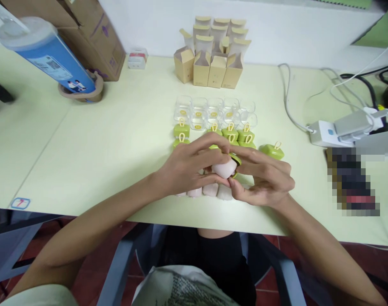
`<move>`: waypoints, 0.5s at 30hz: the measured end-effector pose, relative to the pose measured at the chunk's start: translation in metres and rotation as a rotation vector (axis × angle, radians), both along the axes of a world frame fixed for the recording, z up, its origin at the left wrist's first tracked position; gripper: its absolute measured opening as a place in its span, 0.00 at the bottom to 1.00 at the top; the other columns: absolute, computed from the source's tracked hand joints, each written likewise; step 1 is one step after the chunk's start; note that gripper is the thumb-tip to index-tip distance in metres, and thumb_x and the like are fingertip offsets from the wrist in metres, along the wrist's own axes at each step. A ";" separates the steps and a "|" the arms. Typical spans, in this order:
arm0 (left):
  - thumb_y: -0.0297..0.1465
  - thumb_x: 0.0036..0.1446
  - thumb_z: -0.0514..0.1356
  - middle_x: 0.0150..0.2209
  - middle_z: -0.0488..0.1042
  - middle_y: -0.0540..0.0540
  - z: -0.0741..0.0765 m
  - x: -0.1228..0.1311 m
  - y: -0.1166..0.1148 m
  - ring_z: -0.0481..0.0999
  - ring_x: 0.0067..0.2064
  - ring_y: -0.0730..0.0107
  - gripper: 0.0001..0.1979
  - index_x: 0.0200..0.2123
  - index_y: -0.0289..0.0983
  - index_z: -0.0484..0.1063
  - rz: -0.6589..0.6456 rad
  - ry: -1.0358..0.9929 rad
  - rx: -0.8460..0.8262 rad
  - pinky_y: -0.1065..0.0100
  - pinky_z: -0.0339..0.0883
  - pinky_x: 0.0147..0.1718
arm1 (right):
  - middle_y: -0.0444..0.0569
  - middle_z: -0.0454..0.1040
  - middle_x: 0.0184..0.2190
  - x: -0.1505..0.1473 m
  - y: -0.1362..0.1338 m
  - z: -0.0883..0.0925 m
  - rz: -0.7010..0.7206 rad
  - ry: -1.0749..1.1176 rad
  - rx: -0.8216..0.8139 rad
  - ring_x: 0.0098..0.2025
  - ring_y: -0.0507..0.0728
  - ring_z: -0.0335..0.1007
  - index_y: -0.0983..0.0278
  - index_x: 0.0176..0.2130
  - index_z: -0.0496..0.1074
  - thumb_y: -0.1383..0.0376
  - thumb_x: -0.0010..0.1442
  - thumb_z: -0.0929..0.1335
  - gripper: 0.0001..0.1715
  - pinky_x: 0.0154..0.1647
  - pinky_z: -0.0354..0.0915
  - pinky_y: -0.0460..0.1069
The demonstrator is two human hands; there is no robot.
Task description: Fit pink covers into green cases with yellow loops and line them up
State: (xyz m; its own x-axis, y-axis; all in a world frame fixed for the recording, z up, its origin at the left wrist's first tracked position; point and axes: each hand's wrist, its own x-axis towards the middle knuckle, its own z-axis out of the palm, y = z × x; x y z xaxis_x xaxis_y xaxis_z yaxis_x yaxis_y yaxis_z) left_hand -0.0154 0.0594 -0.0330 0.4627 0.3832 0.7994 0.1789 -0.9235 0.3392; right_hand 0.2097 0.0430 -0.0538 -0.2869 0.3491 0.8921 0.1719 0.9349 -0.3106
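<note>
My left hand is closed on a smooth, pale pink rounded piece. My right hand grips a green cap, whose open side meets the pink piece; how far the two are joined I cannot tell. Both hands are above the table, fingertips close together. Below them lies a row of pale pink pieces, partly covered by my hands. Behind my fingers stand several green caps with cream loops, and one green cap sits apart, right of the group. Clear plastic cups are lined up farther back.
Open brown cartons stand by the wall. At the left are a blue cup in a holder, a large cardboard box and a small white-and-red box. Power strips with cables and a blurred dark object lie at right.
</note>
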 end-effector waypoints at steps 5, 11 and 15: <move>0.43 0.73 0.68 0.49 0.83 0.45 -0.001 -0.001 -0.004 0.79 0.31 0.77 0.14 0.40 0.40 0.75 0.047 0.051 -0.005 0.71 0.71 0.27 | 0.50 0.88 0.53 0.002 -0.002 -0.005 -0.015 -0.017 -0.023 0.48 0.69 0.91 0.53 0.50 0.81 0.71 0.57 0.79 0.22 0.32 0.89 0.58; 0.52 0.64 0.73 0.46 0.85 0.43 0.001 -0.005 -0.001 0.86 0.45 0.65 0.22 0.44 0.40 0.79 0.030 -0.034 -0.107 0.69 0.79 0.32 | 0.53 0.86 0.54 0.007 -0.004 -0.010 0.149 0.021 -0.284 0.64 0.74 0.83 0.50 0.70 0.71 0.69 0.58 0.81 0.46 0.49 0.89 0.65; 0.51 0.58 0.77 0.51 0.83 0.43 -0.007 -0.007 0.001 0.85 0.47 0.64 0.29 0.57 0.44 0.81 0.007 -0.117 -0.284 0.71 0.82 0.31 | 0.54 0.82 0.62 0.007 -0.001 -0.008 0.095 -0.024 -0.372 0.65 0.70 0.81 0.51 0.69 0.73 0.68 0.59 0.82 0.44 0.48 0.87 0.61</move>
State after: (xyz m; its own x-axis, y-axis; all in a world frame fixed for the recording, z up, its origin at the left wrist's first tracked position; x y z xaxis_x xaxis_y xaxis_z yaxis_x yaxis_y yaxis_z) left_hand -0.0228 0.0603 -0.0396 0.3705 0.6022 0.7072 0.1297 -0.7875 0.6026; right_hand 0.2170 0.0424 -0.0617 -0.3530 0.6185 0.7021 0.1017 0.7713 -0.6283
